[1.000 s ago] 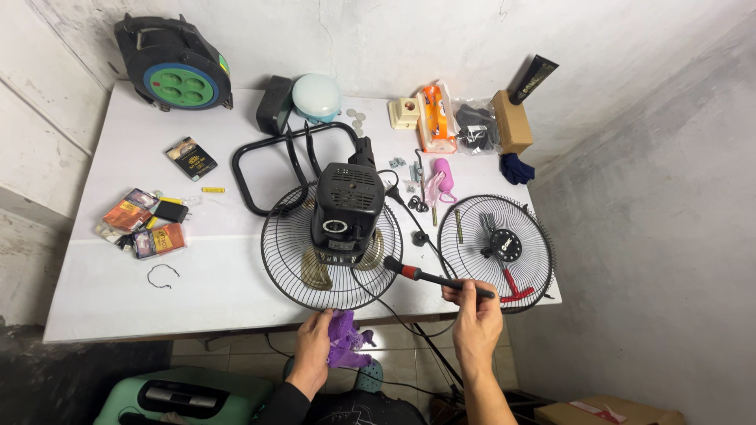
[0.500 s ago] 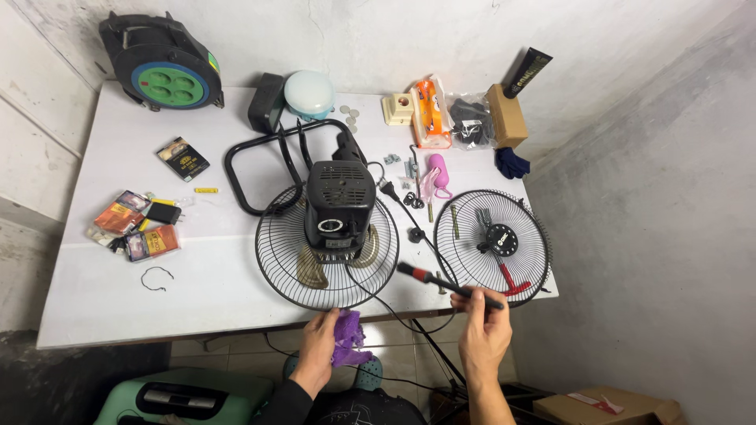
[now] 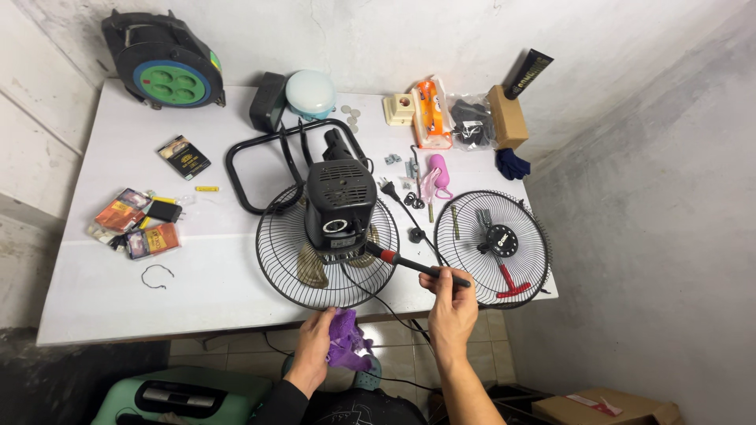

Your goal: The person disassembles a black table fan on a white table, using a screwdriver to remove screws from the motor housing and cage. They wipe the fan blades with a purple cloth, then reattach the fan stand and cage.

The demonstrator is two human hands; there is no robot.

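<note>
A black fan motor housing (image 3: 340, 201) lies face down on a round wire rear grille (image 3: 293, 271) near the table's front edge. My right hand (image 3: 451, 303) grips a black screwdriver with a red collar (image 3: 409, 264); its tip points at the base of the motor. My left hand (image 3: 316, 346) holds a crumpled purple cloth (image 3: 345, 344) just below the table edge. The fan's black tube stand (image 3: 260, 153) stretches behind the motor.
A second wire grille (image 3: 492, 245) with a red tool on it lies at the right front corner. A cable reel (image 3: 161, 72), small packets (image 3: 138, 224), a wire loop (image 3: 157, 275), screws, a pink item (image 3: 439, 171), boxes and a blue glove (image 3: 512, 164) lie around the white table (image 3: 118, 307).
My right hand has brought the screwdriver up and left, its tip closer to the motor. The left hand with the purple cloth stays below the table edge.
</note>
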